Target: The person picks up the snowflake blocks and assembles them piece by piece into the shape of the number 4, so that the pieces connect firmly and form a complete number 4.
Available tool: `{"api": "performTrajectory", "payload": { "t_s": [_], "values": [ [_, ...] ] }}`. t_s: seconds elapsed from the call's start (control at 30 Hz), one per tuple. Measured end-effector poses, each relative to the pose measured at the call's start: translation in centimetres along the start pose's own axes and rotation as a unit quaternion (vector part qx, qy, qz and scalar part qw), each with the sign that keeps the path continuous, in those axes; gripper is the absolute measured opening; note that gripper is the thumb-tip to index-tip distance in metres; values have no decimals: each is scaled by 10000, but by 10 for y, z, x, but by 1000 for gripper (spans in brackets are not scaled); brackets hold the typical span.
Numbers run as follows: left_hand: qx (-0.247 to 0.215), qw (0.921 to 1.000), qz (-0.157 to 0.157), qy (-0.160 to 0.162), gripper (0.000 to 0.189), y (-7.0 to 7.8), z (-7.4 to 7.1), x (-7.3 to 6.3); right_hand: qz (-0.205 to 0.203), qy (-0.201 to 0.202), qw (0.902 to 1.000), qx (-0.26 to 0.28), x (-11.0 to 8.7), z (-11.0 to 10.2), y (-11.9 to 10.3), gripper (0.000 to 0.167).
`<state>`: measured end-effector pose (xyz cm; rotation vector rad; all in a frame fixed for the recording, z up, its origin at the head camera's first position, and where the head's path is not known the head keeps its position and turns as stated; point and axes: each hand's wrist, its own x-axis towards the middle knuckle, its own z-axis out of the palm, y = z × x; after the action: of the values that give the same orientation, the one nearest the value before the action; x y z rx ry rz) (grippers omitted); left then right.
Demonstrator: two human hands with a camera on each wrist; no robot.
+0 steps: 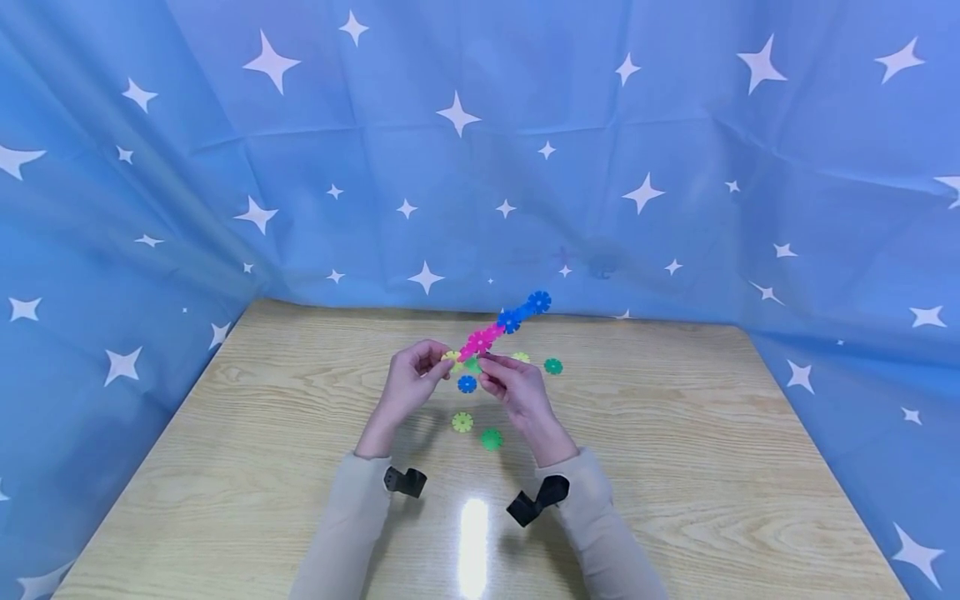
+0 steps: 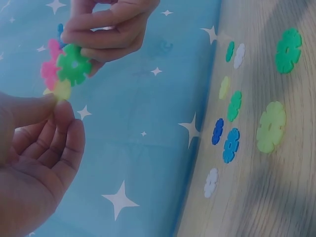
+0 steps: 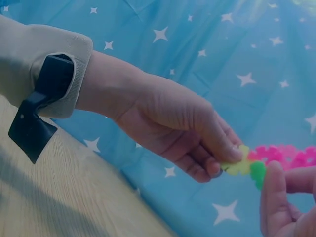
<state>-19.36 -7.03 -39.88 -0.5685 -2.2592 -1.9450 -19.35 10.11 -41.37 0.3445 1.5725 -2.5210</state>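
- Head view: above the light wooden table (image 1: 675, 467), the left hand (image 1: 411, 385) pinches the yellow plastic snowflake disc (image 1: 452, 359) at the near end of the pink-and-blue chain of interlocked plastic discs (image 1: 501, 324); the right hand (image 1: 513, 385) pinches that chain beside a green disc. Loose discs lie on the table beneath the chain.
- Left wrist view: thumb and forefinger close on the yellow disc (image 2: 60, 90); the right hand's (image 2: 109, 29) curled fingers steady the green snowflake disc (image 2: 74, 64). Lining slot against slot, then pushing straight, should seat it best.
- Right wrist view: the left hand (image 3: 182, 126) grips the yellow disc (image 3: 238, 165) at the chain's (image 3: 284, 157) end. No readable writing anywhere.
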Motion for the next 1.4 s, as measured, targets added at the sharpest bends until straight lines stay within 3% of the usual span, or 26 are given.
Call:
{"api": "performTrajectory", "payload": {
  "t_s": [0.13, 0.3, 0.43, 0.73, 0.87, 1.0, 1.13, 1.23, 1.4],
  "values": [
    [6, 10000, -65, -15, 7, 0, 0, -1, 42, -9, 10000, 14, 2, 0, 2, 10],
    [-58, 9997, -168, 144, 8, -1, 1, -1, 20, -242, 9987, 439, 3, 0, 11, 12],
    [-141, 9994, -207, 252, 8, -1, 2, -1, -235, -395, 9965, 702, 2, 2, 20, 14],
    [-169, 9989, -124, 412, 7, 0, 7, -1, -918, 256, 9917, 862, 0, 12, 38, 25],
    [-35, 9991, -43, 418, 6, 1, 13, -1, -1171, 503, 9837, 1270, -1, 17, 43, 27],
    [-57, 9982, 72, 586, 6, 0, 19, -1, -1357, 571, 9743, 1704, 0, 20, 45, 18],
    [-274, 9957, 97, 882, 6, -9, 24, 0, -1286, 653, 9676, 2073, -1, 23, 46, 5],
    [-332, 9942, 69, 1022, 5, -19, 24, 3, -1217, 665, 9641, 2266, -1, 24, 45, 6],
    [-151, 9955, 10, 937, 5, -4, 21, 1, -1151, 570, 9652, 2277, -1, 23, 43, 10]
  ]
}}
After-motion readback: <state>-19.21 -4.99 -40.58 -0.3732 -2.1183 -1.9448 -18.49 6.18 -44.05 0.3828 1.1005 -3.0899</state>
